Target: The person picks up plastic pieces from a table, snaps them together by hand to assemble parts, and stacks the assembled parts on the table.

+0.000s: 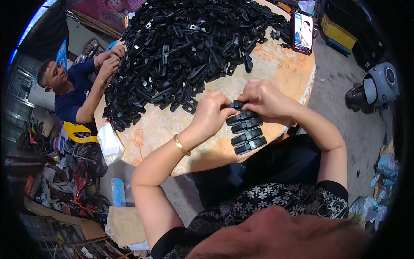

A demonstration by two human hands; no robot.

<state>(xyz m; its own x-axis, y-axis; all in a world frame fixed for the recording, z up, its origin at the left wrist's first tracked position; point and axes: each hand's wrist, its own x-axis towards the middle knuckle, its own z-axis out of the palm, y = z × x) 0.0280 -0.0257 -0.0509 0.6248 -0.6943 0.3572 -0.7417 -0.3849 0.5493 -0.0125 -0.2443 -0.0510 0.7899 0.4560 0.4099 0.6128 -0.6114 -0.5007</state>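
My left hand (210, 113) and my right hand (264, 100) meet near the front right of the round table. Between them they pinch a small black plastic piece (236, 105), its exact kind partly covered by my fingers. Just below it, several similar black plastic pieces (249, 137) lie in a neat row, curved and close together, running towards the table's near edge. Beyond my hands rises a large heap of loose black plastic pieces (181, 52), long and narrow, some with glints of light on them. A gold bangle (181, 145) circles my left wrist.
The table (146, 142) has a flowered, orange-tinted cover. A phone (302, 32) stands upright at its right far edge. On the left, a co-worker (82, 86) has both hands at the heap. A white packet (110, 144) hangs at the left edge. Beyond the right side stands a grey scooter (379, 84).
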